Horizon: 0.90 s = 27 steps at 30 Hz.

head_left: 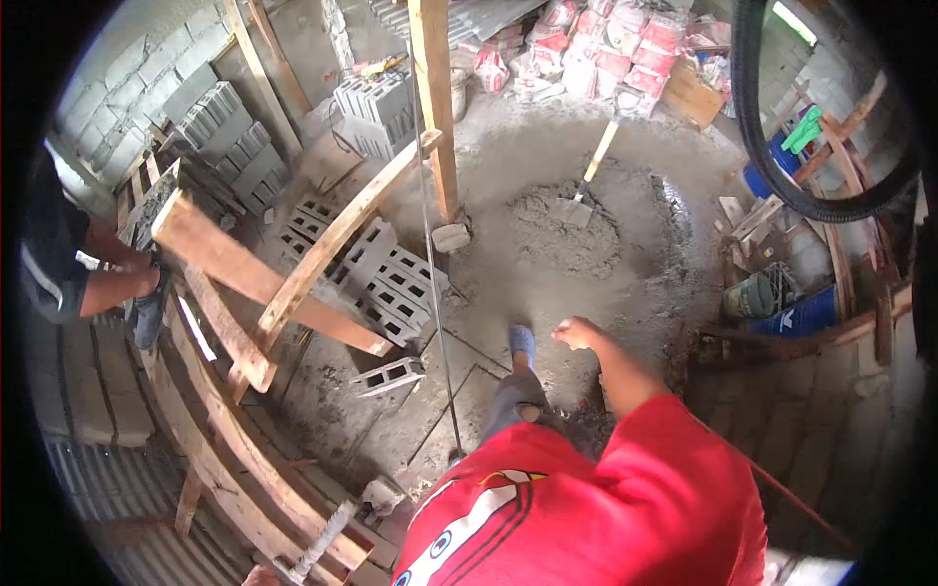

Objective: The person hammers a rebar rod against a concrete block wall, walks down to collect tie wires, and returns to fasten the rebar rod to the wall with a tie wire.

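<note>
My right hand point(576, 334) is stretched out ahead of my red shirt, above the cement-stained floor. Its fingers are curled in, and nothing shows in them. At the bottom edge, only a bit of my left hand point(261, 576) is in view. Beside it is a long, narrow tool caked in grey cement point(324, 543), its thin metal part running to that hand; its exact kind is unclear. Past my right hand lies a heap of wet mortar point(567, 239), with a shovel point(589, 186) standing in it, handle leaning away.
Hollow blocks point(391, 283) lie left of a wooden post point(435, 107). Wooden planks point(264, 273) cross the left side, near another person's leg point(117, 288). Cement bags point(611, 49) are piled at the back. A black hose point(747, 98) hangs at right, near blue containers point(796, 314).
</note>
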Each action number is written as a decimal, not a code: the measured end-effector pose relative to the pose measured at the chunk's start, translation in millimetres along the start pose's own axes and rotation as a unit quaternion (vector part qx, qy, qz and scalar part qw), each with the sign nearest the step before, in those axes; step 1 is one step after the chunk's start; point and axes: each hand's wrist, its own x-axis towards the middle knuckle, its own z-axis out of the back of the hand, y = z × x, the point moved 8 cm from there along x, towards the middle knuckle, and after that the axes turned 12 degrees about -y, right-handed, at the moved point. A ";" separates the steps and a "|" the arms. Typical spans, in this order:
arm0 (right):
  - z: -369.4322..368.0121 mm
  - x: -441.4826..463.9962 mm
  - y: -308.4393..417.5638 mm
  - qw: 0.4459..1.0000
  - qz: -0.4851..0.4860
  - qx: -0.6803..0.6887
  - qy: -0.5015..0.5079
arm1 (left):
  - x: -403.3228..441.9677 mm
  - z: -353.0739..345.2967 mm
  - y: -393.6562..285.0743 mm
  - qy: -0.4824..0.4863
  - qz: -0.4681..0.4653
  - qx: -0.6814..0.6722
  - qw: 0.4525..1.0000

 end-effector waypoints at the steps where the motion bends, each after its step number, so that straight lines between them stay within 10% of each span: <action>1: -19.7 44.6 -48.7 0.998 0.053 -0.011 0.012 | -8.5 -33.6 -10.5 0.026 0.008 -0.017 0.999; 7: 49.2 120.1 -103.7 0.993 0.120 0.014 -0.003 | -110.1 -286.3 -40.1 0.227 0.030 0.060 0.972; 9: 84.7 153.1 -126.0 0.998 0.007 -0.047 0.030 | -165.4 -380.5 -28.4 0.364 0.272 0.070 0.888; 10: 101.8 156.5 -144.7 0.987 -0.098 -0.114 0.061 | -182.2 -440.1 -34.1 0.465 0.094 0.071 0.877; 13: 184.3 178.4 -159.5 0.983 -0.166 0.056 -0.055 | -242.2 -561.0 -112.2 0.571 -0.059 -0.043 0.818; 15: 219.5 198.5 -167.4 0.974 -0.197 0.105 -0.048 | -258.5 -618.5 -121.9 0.567 -0.136 -0.007 0.813; 17: 266.2 227.9 -184.0 0.975 -0.080 0.053 -0.201 | -269.1 -680.1 -71.2 0.518 -0.029 -0.014 0.855; 20: 328.7 211.8 -145.4 0.932 -0.180 0.231 -0.212 | -283.4 -753.2 -9.6 0.512 0.053 0.066 0.855; 24: 350.2 232.6 -130.7 0.969 -0.098 0.128 -0.188 | -327.7 -801.2 56.8 0.481 -0.064 0.055 0.873; 27: 357.3 285.5 -100.7 0.989 -0.041 0.101 -0.101 | -340.2 -817.9 62.1 0.466 0.070 0.111 0.875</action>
